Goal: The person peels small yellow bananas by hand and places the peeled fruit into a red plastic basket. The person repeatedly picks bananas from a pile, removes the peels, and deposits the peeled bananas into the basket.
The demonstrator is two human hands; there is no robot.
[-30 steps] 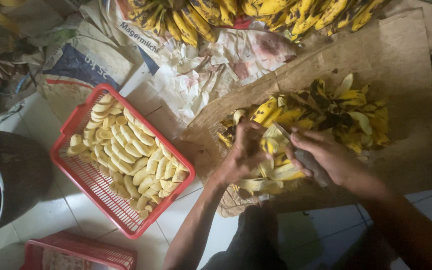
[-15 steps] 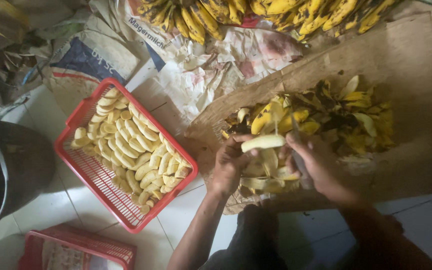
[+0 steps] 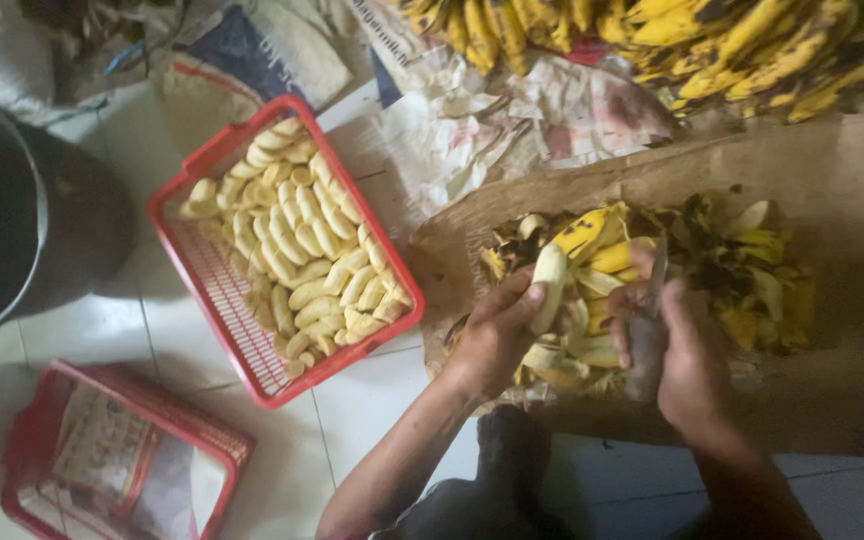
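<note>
Over the peel pile: both hands work above brown paper (image 3: 832, 230).
Left hand (image 3: 497, 335): fingers closed around peeled banana (image 3: 549, 285).
Right hand (image 3: 687, 365): closed on knife (image 3: 652, 300), blade up.
Red basket (image 3: 187, 240): peeled bananas inside, well left of the hands.

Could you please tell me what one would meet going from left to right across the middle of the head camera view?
Black bucket → red basket of peeled bananas → left hand holding a peeled banana → right hand with a knife → banana peels.
</note>
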